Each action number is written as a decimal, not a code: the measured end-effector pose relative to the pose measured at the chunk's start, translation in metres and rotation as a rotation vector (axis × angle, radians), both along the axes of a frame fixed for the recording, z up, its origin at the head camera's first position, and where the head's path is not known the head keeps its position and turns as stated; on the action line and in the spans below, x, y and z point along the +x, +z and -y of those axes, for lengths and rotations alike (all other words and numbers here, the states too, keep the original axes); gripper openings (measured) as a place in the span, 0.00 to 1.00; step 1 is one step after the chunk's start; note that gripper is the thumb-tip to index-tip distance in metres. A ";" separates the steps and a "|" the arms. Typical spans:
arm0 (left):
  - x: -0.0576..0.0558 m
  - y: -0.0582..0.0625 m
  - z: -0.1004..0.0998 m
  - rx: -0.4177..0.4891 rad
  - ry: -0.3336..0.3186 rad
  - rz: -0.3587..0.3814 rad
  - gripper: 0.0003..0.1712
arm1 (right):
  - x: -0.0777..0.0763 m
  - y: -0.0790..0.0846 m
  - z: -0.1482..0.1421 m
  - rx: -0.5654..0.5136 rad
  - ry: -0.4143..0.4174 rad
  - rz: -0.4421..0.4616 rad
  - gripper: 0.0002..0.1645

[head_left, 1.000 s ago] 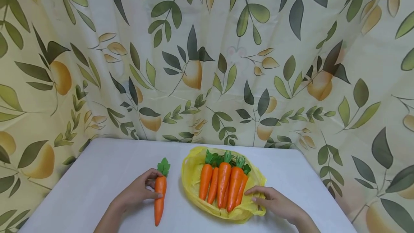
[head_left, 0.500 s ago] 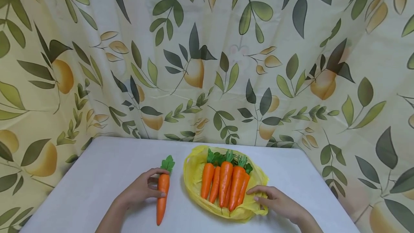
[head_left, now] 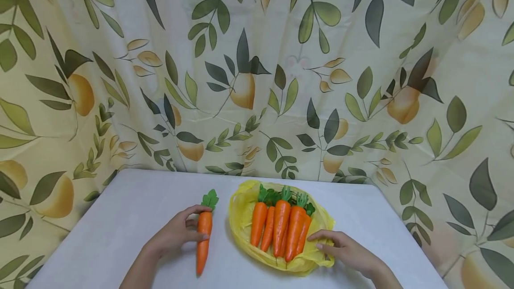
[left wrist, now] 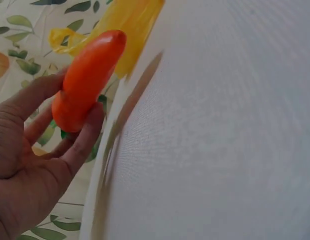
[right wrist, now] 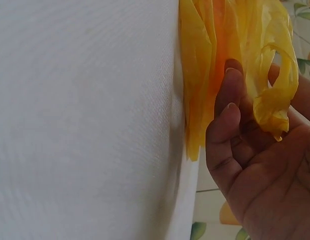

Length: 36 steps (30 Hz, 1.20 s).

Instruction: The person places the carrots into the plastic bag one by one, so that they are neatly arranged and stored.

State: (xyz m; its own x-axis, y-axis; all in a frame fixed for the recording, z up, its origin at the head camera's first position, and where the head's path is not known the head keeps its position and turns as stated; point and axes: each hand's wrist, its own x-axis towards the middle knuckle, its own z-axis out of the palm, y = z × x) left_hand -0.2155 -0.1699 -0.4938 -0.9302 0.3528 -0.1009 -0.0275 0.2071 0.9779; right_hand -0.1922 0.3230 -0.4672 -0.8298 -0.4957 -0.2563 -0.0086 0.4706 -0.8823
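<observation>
An orange carrot [head_left: 202,253] with a green leafy top stands out left of the middle of the table. My left hand [head_left: 173,232] pinches it between thumb and fingers. The left wrist view has the carrot's tip [left wrist: 97,75] raised, its shadow falling on the white surface. To the right lies a yellow plastic bag [head_left: 240,231], spread open, with several carrots [head_left: 281,231] side by side in it, leafy tops away from me. My right hand [head_left: 349,251] holds the bag's right edge; the yellow film [right wrist: 197,75] passes between its thumb and curled fingers.
The white table [head_left: 148,195] runs back to a hanging curtain [head_left: 257,101] printed with leaves and fruit. A loop handle [head_left: 327,260] of the bag sticks out at its near right, by my right hand.
My left hand and the carrot in it have shifted slightly to the right and away from me. The right hand stays at the bag; the whole view has drifted a little.
</observation>
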 end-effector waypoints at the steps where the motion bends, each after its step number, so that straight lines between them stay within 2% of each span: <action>1: -0.001 0.001 -0.001 0.012 -0.009 -0.002 0.42 | 0.000 0.000 -0.001 -0.001 0.000 -0.001 0.18; 3: -0.001 0.001 -0.003 0.028 -0.020 -0.006 0.42 | 0.001 0.000 -0.003 -0.004 -0.004 0.002 0.18; 8: -0.003 0.006 -0.005 -0.001 -0.003 -0.032 0.43 | 0.001 0.001 -0.004 -0.010 -0.002 0.006 0.18; 18: -0.007 0.024 -0.009 0.017 -0.002 -0.058 0.43 | 0.000 -0.001 -0.004 -0.006 -0.006 0.005 0.18; 27: -0.006 0.037 -0.015 0.006 -0.001 -0.085 0.39 | 0.001 -0.002 -0.002 -0.009 -0.012 0.010 0.17; 36: -0.004 0.051 -0.027 0.022 -0.038 -0.130 0.39 | 0.001 -0.002 -0.003 0.006 -0.008 -0.011 0.18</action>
State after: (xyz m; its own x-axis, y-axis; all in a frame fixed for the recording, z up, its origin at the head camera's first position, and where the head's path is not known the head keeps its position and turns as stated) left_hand -0.2191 -0.1427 -0.4431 -0.9210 0.3887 0.0277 0.1072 0.1842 0.9770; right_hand -0.1915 0.3258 -0.4689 -0.8366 -0.4873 -0.2502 -0.0142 0.4758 -0.8794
